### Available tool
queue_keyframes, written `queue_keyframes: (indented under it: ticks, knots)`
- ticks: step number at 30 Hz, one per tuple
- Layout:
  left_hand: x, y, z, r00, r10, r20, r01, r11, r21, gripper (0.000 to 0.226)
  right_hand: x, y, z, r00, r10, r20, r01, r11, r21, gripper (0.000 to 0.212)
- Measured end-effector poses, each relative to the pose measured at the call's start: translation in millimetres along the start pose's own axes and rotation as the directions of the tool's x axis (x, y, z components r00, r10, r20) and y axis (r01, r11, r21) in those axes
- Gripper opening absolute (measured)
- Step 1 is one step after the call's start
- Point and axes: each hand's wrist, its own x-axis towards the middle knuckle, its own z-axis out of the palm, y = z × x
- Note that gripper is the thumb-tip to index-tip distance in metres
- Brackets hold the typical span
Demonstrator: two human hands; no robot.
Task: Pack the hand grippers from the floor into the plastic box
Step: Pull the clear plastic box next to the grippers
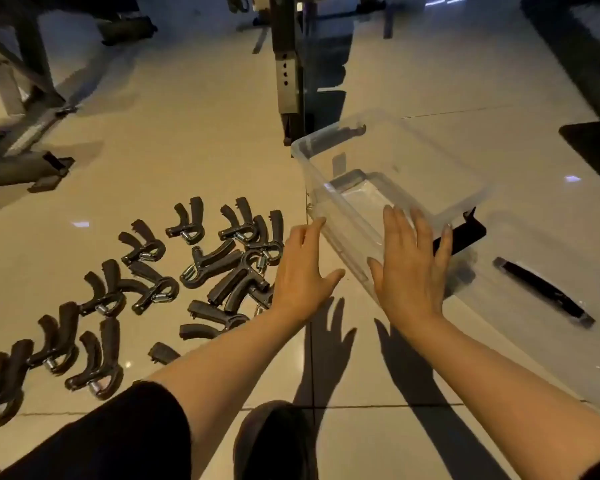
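About fourteen hand grippers [146, 292], one plastic box [329, 188], one lid [534, 278], two hands [305, 268].

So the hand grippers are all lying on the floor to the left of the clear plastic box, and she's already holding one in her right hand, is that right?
Not quite. In the head view the right hand is open and empty, fingers spread over the near edge of the plastic box. The hand grippers do lie on the floor left of the box.

hand grippers [146, 282] left (floor) — plastic box [329, 199] right
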Motion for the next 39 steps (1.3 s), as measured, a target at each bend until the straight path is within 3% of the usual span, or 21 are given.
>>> queue_keyframes:
  ticks: [2, 5, 12, 18, 22, 27, 31, 34, 36, 39]
  knots:
    - [15.4, 13.9, 10.6, 0.996, 0.068, 0.050, -0.066, 0.997, -0.041, 0.089, 9.4, 14.5, 5.4, 0.996, 0.029, 0.089, -0.030, 0.999, 0.016, 0.057]
    - [32.5, 29.3, 25.0, 0.980, 0.083, 0.178, -0.079, 0.996, -0.029, 0.099, 13.5, 34.5, 17.0, 0.986, -0.044, 0.159, 0.039, 0.999, 0.032, 0.036]
    - [13.4, 35.7, 40.2, 0.957, 0.007, 0.289, -0.070, 0.975, 0.210, 0.077, -28.2, 73.0, -1.7, 0.984, -0.180, -0.007, 0.173, 0.933, 0.315, 0.021]
    - [-34.6, 36.2, 32.0, 0.931, 0.159, 0.328, -0.278, 0.891, 0.358, 0.065, -78.8, 121.7, -37.0, 0.988, -0.150, 0.025, 0.136, 0.945, 0.299, 0.017]
    - [-68.3, 45.8, 31.6, 0.888, 0.254, 0.383, -0.395, 0.847, 0.355, 0.068, -121.1, 156.3, -64.5, 0.991, -0.130, 0.030, 0.120, 0.966, 0.227, 0.021]
    - [-108.6, 69.9, 28.0, 0.837, 0.340, 0.429, -0.515, 0.752, 0.410, 0.068, -174.8, 194.0, -93.2, 0.999, 0.033, 0.024, -0.036, 0.990, 0.137, 0.034]
    - [-128.5, 74.2, 41.2, 0.794, 0.432, 0.428, -0.591, 0.715, 0.374, 0.078, -183.3, 169.0, -103.7, 0.992, -0.125, 0.028, 0.125, 0.992, 0.005, 0.059]
    - [-130.9, 68.1, 42.6, 0.769, 0.503, 0.396, -0.633, 0.689, 0.354, 0.089, -179.8, 135.1, -94.4, 0.966, -0.233, 0.110, 0.230, 0.972, 0.036, 0.081]
    - [-135.8, 61.4, 37.6, 0.747, 0.537, 0.392, -0.662, 0.657, 0.360, 0.096, -180.7, 132.7, -86.8, 0.964, -0.252, 0.086, 0.249, 0.968, 0.038, 0.093]
    - [-147.0, 46.9, 23.9, 0.750, 0.526, 0.401, -0.660, 0.639, 0.396, 0.105, -181.9, 148.6, -88.5, 0.963, -0.270, -0.013, 0.270, 0.962, 0.038, 0.084]
